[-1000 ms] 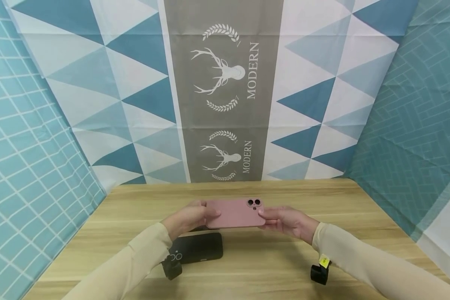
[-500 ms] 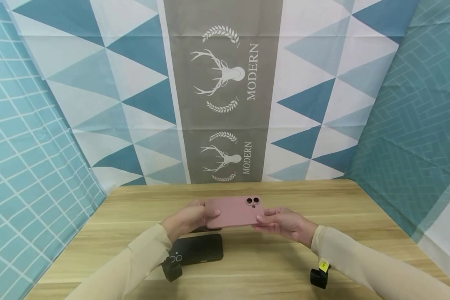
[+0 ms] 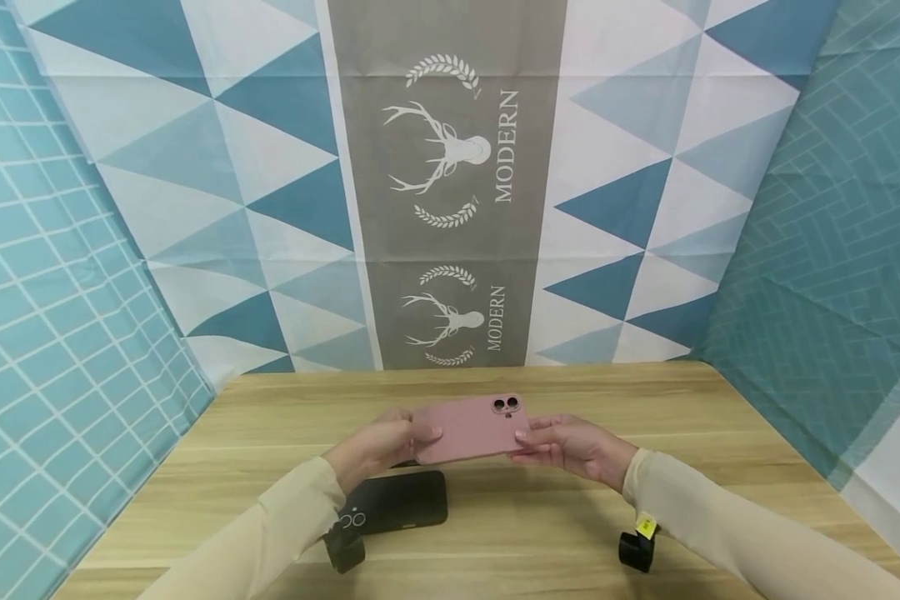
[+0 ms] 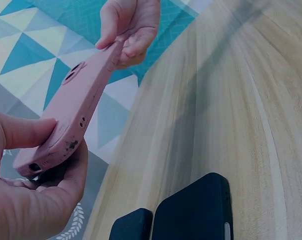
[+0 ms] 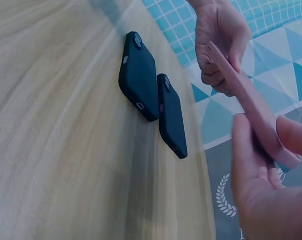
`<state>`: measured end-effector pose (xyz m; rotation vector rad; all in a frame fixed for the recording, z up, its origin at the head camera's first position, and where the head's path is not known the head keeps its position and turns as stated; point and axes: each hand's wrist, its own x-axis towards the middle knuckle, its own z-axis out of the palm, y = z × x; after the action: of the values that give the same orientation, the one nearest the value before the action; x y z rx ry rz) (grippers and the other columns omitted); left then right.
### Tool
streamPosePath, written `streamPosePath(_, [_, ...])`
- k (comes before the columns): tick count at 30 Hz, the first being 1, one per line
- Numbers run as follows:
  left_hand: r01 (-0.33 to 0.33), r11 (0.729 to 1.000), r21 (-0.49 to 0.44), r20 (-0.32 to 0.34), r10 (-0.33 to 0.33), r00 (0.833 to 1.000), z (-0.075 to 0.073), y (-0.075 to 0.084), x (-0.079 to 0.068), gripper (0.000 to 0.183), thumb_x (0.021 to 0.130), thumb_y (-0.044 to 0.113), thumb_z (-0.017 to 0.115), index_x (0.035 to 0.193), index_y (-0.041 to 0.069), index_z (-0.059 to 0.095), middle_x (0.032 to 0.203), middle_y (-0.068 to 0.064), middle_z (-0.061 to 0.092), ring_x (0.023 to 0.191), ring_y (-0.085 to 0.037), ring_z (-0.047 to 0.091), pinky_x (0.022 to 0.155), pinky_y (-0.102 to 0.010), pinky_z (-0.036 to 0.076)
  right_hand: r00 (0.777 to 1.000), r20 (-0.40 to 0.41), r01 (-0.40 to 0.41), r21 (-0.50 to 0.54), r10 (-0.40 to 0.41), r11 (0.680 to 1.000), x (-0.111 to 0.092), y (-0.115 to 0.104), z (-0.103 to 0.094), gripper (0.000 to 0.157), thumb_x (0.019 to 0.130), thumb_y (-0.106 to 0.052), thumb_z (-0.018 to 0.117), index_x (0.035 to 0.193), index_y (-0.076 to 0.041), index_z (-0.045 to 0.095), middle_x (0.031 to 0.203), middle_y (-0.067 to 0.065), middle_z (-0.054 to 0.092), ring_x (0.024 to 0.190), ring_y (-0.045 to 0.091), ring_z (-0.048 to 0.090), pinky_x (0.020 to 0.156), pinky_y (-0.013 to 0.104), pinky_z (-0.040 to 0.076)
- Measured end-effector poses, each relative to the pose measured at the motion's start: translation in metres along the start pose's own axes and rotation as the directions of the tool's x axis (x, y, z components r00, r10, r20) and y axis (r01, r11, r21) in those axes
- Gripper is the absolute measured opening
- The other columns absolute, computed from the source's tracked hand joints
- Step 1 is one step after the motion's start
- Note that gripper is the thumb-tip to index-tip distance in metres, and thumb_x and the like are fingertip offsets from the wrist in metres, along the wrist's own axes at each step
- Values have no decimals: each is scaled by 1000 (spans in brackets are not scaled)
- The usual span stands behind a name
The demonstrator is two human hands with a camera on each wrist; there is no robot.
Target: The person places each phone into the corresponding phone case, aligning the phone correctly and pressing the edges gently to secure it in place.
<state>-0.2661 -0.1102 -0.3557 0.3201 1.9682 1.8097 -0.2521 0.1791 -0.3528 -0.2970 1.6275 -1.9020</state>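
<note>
A pink phone (image 3: 468, 431), probably in a case, is held above the table with its back and two-lens camera toward the head camera. My left hand (image 3: 381, 445) pinches its left end, thumb on the back and fingers underneath. At the camera end, my right hand (image 3: 579, 448) grips the lower right corner between thumb and fingers. The left wrist view shows dark scuffs on a corner of the pink phone (image 4: 73, 110). Its screen side is mostly hidden. Below lies a black phone (image 3: 408, 500), partly covered by my left wrist.
A second black phone (image 5: 173, 120) lies beside the first on the wood-grain table (image 3: 540, 542), almost hidden in the head view. A patterned cloth wall (image 3: 450, 208) rises behind the table's far edge. Black wrist cameras (image 3: 636, 550) hang below both sleeves.
The pink phone's left end has dipped slightly, so it now slants up toward the right. Both hands keep hold of it. The black phones lie where they were.
</note>
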Motion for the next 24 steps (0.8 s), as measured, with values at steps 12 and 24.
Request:
streamPosePath(12, [9,1000,11,75,-10,997,3,-1,-5,33,91,3,54,116,-16,50,88,-1,60,76,-8,62,67,-19,54,998,-59,-45,-106,39,993,5,-11,-9,41,99,-25,53,126,7,55,96,-1,73,91,9,69,91,30,57])
streamPosePath(24, [16,993,114,123,-30,992,4,0,-12,39,89,6,61,121,-14,51,99,-5,63,85,-10,63,82,-26,56,970,174,-136,-195,171,971,3,-13,-11,13,93,-13,62,96,-13,74,90,-5,74,81,3,66,83,26,58])
